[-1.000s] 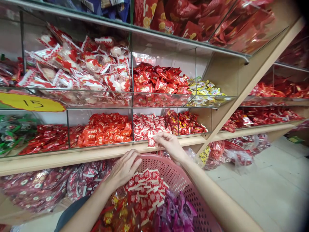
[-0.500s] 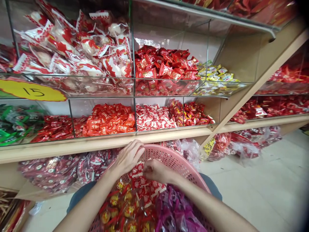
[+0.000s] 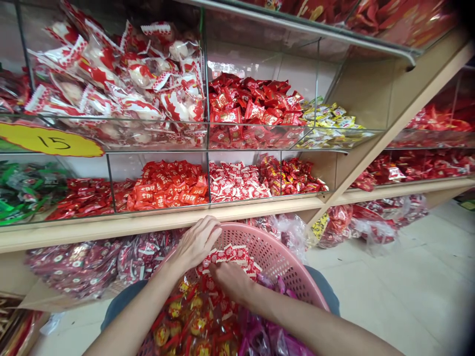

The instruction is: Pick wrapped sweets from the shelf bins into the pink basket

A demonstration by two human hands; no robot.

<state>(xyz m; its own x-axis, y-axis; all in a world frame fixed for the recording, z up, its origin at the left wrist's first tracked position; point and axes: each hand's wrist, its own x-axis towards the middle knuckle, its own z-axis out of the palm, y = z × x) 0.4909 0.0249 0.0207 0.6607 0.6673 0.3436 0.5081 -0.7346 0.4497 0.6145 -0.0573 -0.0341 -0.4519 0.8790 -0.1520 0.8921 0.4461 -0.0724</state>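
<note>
My left hand is closed over the far left rim of a pink perforated plastic basket. Inside the basket my right hand reaches down among small red-and-white wrapped candies, and its fingers are hidden from view. Clear-wrapped sweets with gold and red figures fill the near left of the basket. Purple-wrapped candies lie at the near right, partly covered by my right forearm.
A shelf edge runs just beyond the basket. Its clear bins hold orange-red candies, red-and-white candies and large white-and-red packets. A yellow tag reads 15. Bagged candies lie under the shelf.
My right hand has moved slightly left and lower into the candies. More red-and-white packets now show beyond it. My left hand stays on the rim.
</note>
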